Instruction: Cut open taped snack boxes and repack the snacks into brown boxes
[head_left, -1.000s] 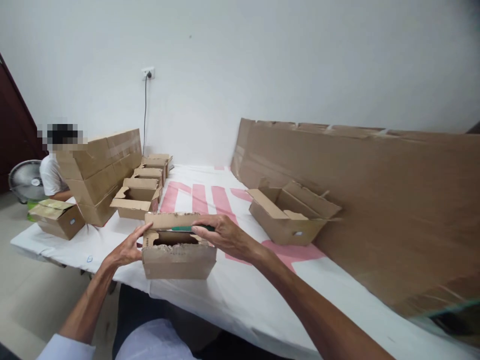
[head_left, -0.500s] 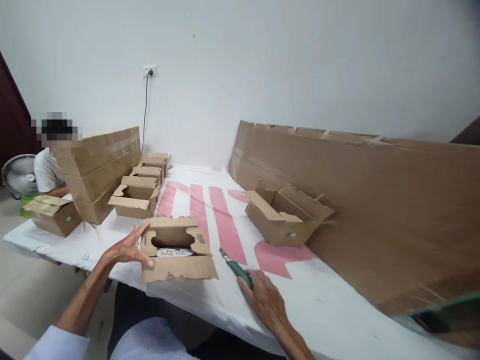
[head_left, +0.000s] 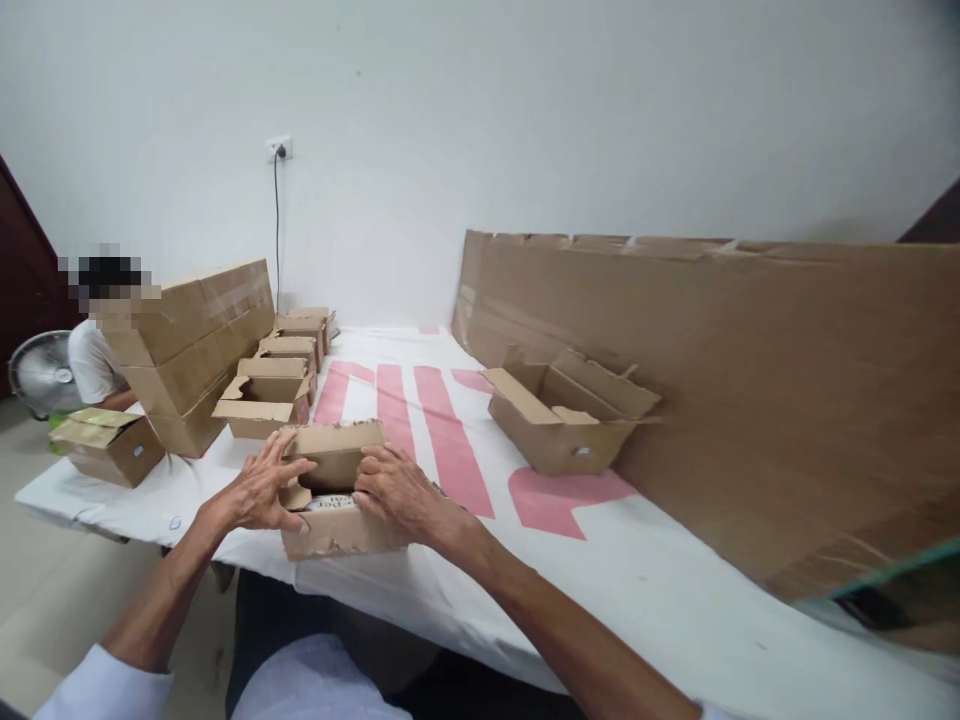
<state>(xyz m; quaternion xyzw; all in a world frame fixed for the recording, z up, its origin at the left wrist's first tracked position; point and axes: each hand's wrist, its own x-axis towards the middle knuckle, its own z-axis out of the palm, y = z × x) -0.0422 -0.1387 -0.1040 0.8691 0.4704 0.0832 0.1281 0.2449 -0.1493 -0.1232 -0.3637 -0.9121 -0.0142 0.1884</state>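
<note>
A small torn cardboard box (head_left: 334, 535) stands at the near edge of the white-covered table (head_left: 637, 590), with a white printed item (head_left: 328, 503) showing in its opening. My left hand (head_left: 259, 490) lies against the box's left side, fingers spread, tips on the raised far flap (head_left: 334, 445). My right hand (head_left: 397, 495) is on the box's right side, its fingers curled over a flap into the opening. No green-handled cutter is in sight.
An open empty box (head_left: 562, 425) sits to the right before a long cardboard sheet (head_left: 735, 380) leaning on the wall. A row of open boxes (head_left: 262, 395), stacked cartons (head_left: 187, 340) and another box (head_left: 105, 445) stand left. A seated person (head_left: 90, 355) and a fan (head_left: 37, 370) lie beyond.
My right hand carried the green-handled cutter from the box to the table on the right, then returned empty to the box's right flap. The near flap went down, then came back up.
</note>
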